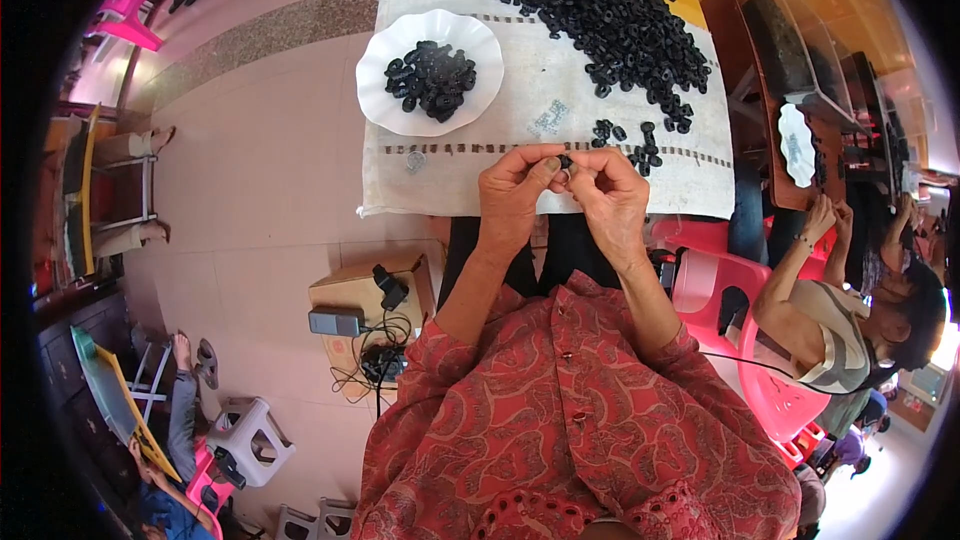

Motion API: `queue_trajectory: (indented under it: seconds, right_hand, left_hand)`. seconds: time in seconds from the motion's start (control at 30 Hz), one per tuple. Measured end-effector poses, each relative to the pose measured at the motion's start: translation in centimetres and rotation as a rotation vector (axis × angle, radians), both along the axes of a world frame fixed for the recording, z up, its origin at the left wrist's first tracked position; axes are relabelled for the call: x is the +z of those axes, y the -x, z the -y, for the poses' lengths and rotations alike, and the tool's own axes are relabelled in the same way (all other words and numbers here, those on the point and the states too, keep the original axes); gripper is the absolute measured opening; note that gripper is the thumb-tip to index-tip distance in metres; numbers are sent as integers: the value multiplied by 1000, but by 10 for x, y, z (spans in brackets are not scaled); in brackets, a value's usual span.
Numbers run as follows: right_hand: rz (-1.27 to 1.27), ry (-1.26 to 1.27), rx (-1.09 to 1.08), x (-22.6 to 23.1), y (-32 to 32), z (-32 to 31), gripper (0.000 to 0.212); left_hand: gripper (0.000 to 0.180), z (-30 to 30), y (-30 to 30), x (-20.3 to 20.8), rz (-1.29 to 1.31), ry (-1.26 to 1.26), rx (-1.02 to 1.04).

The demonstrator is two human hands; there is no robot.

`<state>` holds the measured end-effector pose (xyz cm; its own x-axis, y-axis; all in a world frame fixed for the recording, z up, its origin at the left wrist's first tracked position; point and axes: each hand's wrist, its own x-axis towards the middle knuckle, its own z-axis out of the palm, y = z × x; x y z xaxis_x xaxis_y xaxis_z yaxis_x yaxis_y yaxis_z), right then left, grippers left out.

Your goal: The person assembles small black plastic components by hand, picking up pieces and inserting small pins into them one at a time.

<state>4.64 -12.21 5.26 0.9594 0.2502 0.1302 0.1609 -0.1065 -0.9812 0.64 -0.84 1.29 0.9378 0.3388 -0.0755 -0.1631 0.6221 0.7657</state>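
At the near edge of the cloth-covered table (470,180), my left hand (517,186) and my right hand (608,190) meet fingertip to fingertip. Between them they pinch a small black part (565,162), mostly covered by my fingers; a thin pale ring or strip shows just below it. Just beyond my right hand lie a few loose black parts (648,148). A large heap of the same small black parts (610,25) spreads over the far right of the table. To the far left, a white scalloped plate (376,100) holds a smaller pile of them.
Small clear pieces (550,118) lie mid-cloth, with another near the left edge. On the floor at left, a cardboard box (340,285) carries cables and a grey device. A pink chair (705,290) stands at my right, where a co-worker (825,325) sits at another table with a white dish (796,145).
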Motion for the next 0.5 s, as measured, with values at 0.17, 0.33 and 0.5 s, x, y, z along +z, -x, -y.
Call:
queue_trajectory:
  seconds: [0.17, 0.33, 0.5]
  right_hand:
    - [69, 132, 37, 7, 0, -1, 8]
    - [-34, 141, 81, 8, 0, 2, 6]
    - [5, 141, 98, 4, 2, 0, 4]
  left_hand:
    - [15, -12, 2, -1, -17, -45, -53]
    - [12, -24, 3, 0, 32, -207, -152]
    - [12, -29, 6, 2, 28, -339, -153]
